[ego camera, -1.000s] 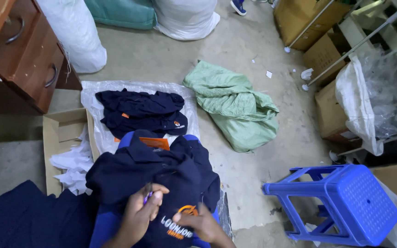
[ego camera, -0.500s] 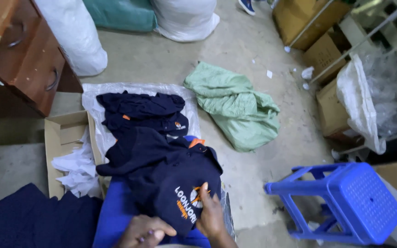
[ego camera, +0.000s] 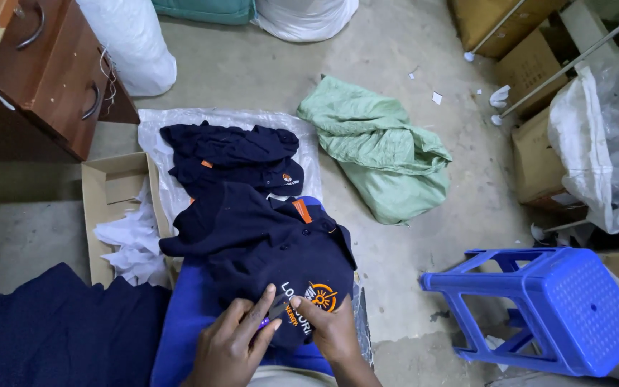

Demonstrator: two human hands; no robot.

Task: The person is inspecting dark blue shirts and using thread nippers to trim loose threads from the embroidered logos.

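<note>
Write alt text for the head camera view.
Two hands, left hand and right hand, press on a navy polo shirt with an orange chest logo. More navy garments, a green cloth and a tipped blue stool lie around.

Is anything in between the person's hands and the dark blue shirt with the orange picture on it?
No. Both the left hand and the right hand already rest on the navy shirt, beside its orange emblem. A small purple thing sits between the left fingers; what it is cannot be told.
</note>
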